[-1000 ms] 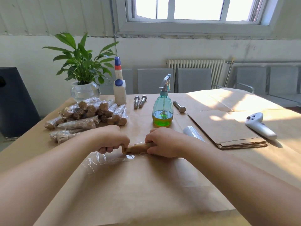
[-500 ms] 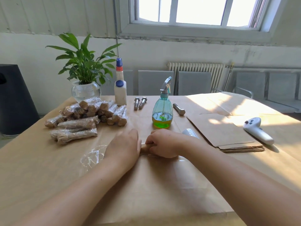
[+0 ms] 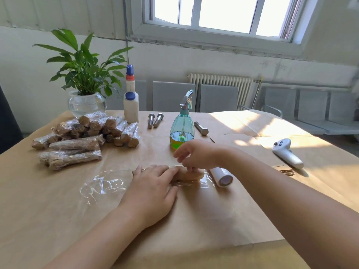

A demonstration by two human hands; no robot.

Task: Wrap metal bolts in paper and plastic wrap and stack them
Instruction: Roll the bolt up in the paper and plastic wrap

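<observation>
Surface (image 3: 58, 210) covered in brown paper, sunlit at far right. Potted plant (image 3: 85, 74) in a glass bowl at far left. Pile of wrapped bolts (image 3: 85, 131) at left, stacked near the plant, well apart from the hands. Teal spray bottle (image 3: 182, 123) with green liquid at centre, just beyond the right hand. White glue bottle (image 3: 131, 101) to the right of the plant. White controller (image 3: 287, 155) at right, lying in the light. Sheet of plastic wrap (image 3: 104, 186) flat on the surface, crumpled at its left end. Roll of plastic wrap (image 3: 221, 176) just right of the hands.

Left hand (image 3: 153, 188): open and flat, palm down, pressing on the film and the left end of the paper-wrapped bolt (image 3: 191, 175); half a second ago it was further from the camera, over the bolt. Right hand (image 3: 196, 155): lifted since then, fingers loosely curled, fingertips pinching the film edge above the bolt. One second ago both hands gripped the bolt's ends. Three bare bolts (image 3: 155, 120) lie far centre.
</observation>
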